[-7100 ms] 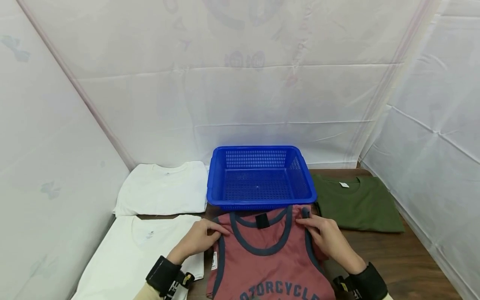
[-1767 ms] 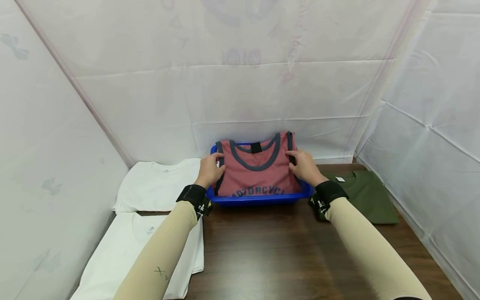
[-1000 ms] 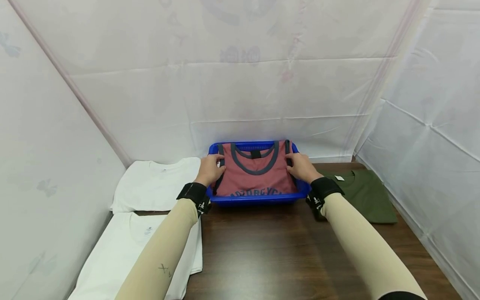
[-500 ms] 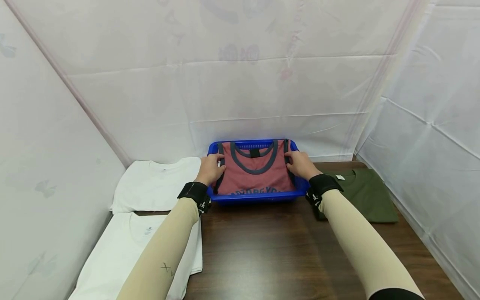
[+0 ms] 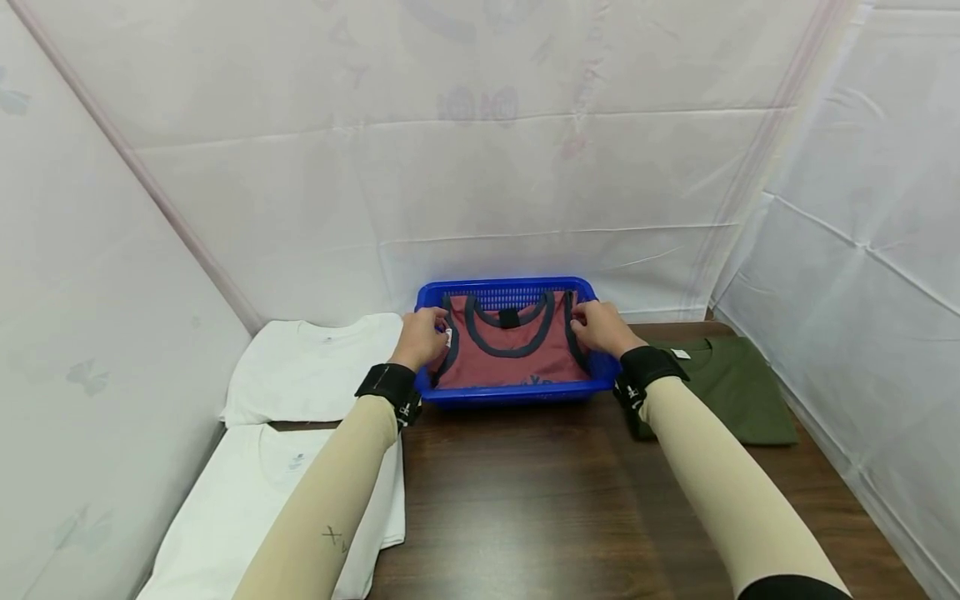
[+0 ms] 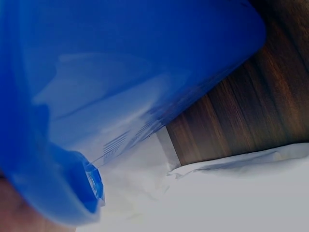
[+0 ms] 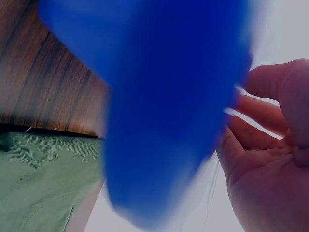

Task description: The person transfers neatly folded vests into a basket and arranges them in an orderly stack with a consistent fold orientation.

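Well, brown desk (image 5: pixel 510 500) wood shows from the front rim of the blue basket (image 5: pixel 517 398) down to the bottom of the frame, between two sleeved arms. The basket sits at centre, its back rim by the white sheet (image 5: pixel 480 192), with white shirts (image 5: pixel 311 367) at the left and a green shirt (image 5: pixel 731 392) at the right. Inside it lies the red tank top (image 5: pixel 517 367), a strip of mesh wall showing along the back. Both arms stretch from the bottom edge, wrists strapped in black, one hand per side wall. The right hand (image 5: pixel 603 329) is loosely spread, thumb apart from the fingers; whether the left hand (image 5: pixel 420 337) pinches the tank top's edge, I cannot tell.
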Action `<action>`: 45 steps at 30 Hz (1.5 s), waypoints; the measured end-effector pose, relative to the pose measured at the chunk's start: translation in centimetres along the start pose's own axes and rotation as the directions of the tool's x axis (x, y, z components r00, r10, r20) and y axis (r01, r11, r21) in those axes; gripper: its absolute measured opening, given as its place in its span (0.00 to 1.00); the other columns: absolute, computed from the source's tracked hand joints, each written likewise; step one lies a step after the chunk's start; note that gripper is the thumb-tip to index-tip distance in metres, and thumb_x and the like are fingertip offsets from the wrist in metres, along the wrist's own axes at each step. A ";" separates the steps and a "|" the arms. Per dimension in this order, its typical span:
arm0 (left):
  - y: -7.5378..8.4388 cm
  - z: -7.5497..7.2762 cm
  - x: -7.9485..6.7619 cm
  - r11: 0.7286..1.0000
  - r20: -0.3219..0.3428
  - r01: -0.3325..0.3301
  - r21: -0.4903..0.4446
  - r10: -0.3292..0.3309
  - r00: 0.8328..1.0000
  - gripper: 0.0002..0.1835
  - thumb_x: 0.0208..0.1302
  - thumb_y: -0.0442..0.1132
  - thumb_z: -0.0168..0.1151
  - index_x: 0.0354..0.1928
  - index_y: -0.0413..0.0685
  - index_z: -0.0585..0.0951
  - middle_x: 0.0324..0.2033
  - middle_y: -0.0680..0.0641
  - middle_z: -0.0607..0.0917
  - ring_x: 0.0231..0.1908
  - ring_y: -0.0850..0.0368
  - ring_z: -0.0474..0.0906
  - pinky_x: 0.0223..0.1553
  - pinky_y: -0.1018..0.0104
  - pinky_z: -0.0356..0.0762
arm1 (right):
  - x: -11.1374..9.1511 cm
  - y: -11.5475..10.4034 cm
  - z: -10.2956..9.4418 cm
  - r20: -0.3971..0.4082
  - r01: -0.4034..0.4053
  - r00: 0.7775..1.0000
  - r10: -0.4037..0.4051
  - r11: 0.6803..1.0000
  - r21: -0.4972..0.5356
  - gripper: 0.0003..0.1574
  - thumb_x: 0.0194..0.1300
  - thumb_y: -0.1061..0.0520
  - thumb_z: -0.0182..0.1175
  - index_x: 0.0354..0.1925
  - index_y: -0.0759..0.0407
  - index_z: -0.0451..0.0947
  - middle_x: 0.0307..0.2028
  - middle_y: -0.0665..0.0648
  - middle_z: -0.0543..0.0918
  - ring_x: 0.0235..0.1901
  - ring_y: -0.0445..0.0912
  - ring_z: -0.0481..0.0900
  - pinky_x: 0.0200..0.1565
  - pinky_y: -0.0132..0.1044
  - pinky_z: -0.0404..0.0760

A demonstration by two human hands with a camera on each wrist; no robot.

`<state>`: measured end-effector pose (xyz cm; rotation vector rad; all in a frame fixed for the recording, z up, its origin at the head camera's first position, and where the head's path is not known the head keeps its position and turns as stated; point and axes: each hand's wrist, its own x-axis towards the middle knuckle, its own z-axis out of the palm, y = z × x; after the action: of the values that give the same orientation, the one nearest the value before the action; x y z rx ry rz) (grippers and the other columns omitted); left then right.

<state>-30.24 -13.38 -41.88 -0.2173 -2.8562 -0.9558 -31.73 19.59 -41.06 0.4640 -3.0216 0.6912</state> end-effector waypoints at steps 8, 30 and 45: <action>0.0 0.0 0.0 1.000 0.022 0.010 -0.026 -0.010 1.000 0.21 0.69 0.30 0.64 0.63 0.35 0.81 0.46 0.35 0.88 0.40 0.45 0.86 0.40 0.54 0.84 | -0.2 0.3 -0.2 -0.005 0.005 1.000 -0.005 0.999 0.034 0.21 0.76 0.61 0.55 0.60 0.73 0.79 0.50 0.72 0.85 0.46 0.60 0.84 0.49 0.53 0.82; -1.5 -1.3 -1.6 0.959 -0.032 -0.118 -0.256 0.114 0.993 0.20 0.73 0.37 0.61 0.65 0.42 0.80 0.60 0.35 0.82 0.59 0.40 0.81 0.57 0.47 0.80 | -0.6 0.5 -0.2 -0.095 0.130 0.988 -0.119 0.983 0.128 0.18 0.76 0.60 0.56 0.57 0.65 0.83 0.52 0.68 0.85 0.50 0.61 0.83 0.53 0.57 0.80; -3.5 -3.4 -5.5 0.945 -0.146 -0.227 -0.235 0.197 0.969 0.22 0.72 0.35 0.62 0.65 0.37 0.78 0.64 0.34 0.79 0.61 0.32 0.78 0.59 0.44 0.78 | -4.5 4.1 -1.3 -0.410 0.309 0.881 -0.236 0.944 0.120 0.14 0.73 0.66 0.58 0.53 0.70 0.83 0.46 0.68 0.86 0.43 0.59 0.86 0.43 0.55 0.86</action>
<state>-25.17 -18.71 -42.09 -0.4647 -2.5341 -1.2337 -28.66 24.93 -41.99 0.6535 -2.4685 0.9152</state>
